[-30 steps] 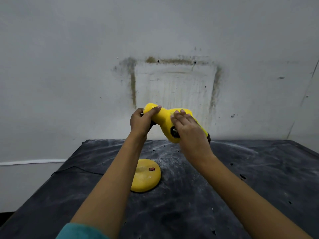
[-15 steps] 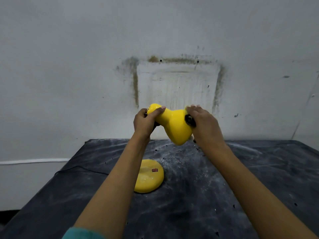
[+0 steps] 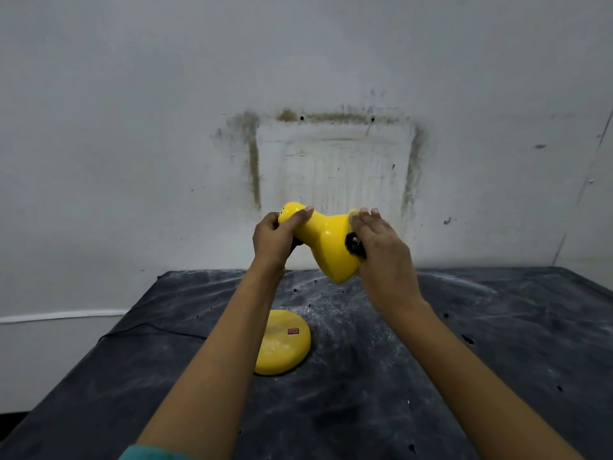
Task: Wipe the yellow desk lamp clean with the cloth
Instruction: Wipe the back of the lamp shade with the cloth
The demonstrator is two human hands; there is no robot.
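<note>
My left hand (image 3: 272, 237) grip wraps the narrow end of the lamp shade (image 3: 326, 242), held above the table (image 3: 497, 343); right hand (image 3: 381, 250) flat against its wide end, cloth unseen.

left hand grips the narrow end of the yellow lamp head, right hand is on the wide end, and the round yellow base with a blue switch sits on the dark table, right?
Not quite: the head view shows the switch on the base is red, not blue. The rest holds.
</note>
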